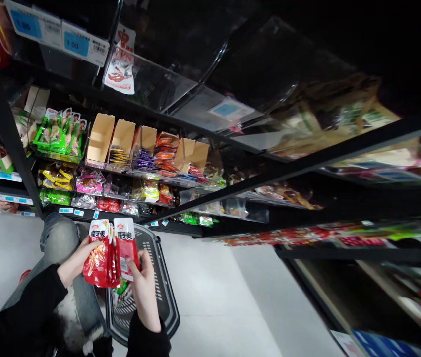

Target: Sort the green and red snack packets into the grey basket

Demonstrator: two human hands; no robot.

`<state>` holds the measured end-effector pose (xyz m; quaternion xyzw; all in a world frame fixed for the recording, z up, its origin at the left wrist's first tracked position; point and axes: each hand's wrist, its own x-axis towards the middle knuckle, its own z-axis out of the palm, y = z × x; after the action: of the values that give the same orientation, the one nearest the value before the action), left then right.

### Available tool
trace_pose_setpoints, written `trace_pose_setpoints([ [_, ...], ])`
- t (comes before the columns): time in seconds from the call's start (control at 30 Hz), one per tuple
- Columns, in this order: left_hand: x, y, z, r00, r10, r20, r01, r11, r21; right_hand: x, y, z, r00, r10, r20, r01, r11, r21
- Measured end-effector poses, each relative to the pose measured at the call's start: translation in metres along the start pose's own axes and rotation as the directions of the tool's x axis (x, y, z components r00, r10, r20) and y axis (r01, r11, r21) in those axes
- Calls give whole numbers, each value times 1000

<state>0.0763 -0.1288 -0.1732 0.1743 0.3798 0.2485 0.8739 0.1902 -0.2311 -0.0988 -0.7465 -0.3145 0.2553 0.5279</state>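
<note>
My left hand (78, 259) grips a bunch of red and white snack packets (96, 260), with the thumb across the front one. Close beside it, my right hand (145, 280) pinches the right-hand red and white snack packet (124, 242) near its lower edge. The packets stand nearly upright, fanned out between both hands, and how many there are is hard to tell. Below them, a dark grey shopping basket (171, 297) rests on the floor with some green and red packets (122, 292) inside, partly hidden by my hands.
Ahead stands a black shelf (65, 161) with green snack packs (59, 131), open cardboard boxes (100, 139) of small packets, and lower bins of bagged snacks. A black shelf bar (270, 171) slants across the right. My bent knee (59, 238) is left of the basket on pale floor tiles (210, 282).
</note>
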Motion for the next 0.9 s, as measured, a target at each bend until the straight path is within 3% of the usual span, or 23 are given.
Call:
trace_pose_setpoints([
  [0.1,1,-1,0,1000,12,7,-12,1000,-7,-11,-6,4,989,-146,31,149,950,-274],
  [0.2,1,-1,3,998,62,-23,-62,998,-7,-25,-9,24,964,-232,128,265,820,-507],
  [0.33,2,-1,4,993,108,-57,-106,994,32,-36,-9,48,945,-264,195,327,712,-621],
  [0.5,5,-3,1,994,100,-45,-98,994,37,-29,-8,46,977,-191,92,212,859,-465],
  [0.6,3,-2,2,995,89,-39,-87,995,42,-19,-4,35,999,-38,15,41,942,-333],
  [0.7,0,0,4,997,78,-18,-77,994,77,-10,-2,22,969,186,163,-169,979,-115],
  [0.8,-4,3,4,997,79,4,-79,992,101,-4,-5,15,900,258,351,-308,947,95],
  [0.9,-7,5,6,999,38,10,-39,996,79,0,-12,14,913,275,301,-344,917,205],
])
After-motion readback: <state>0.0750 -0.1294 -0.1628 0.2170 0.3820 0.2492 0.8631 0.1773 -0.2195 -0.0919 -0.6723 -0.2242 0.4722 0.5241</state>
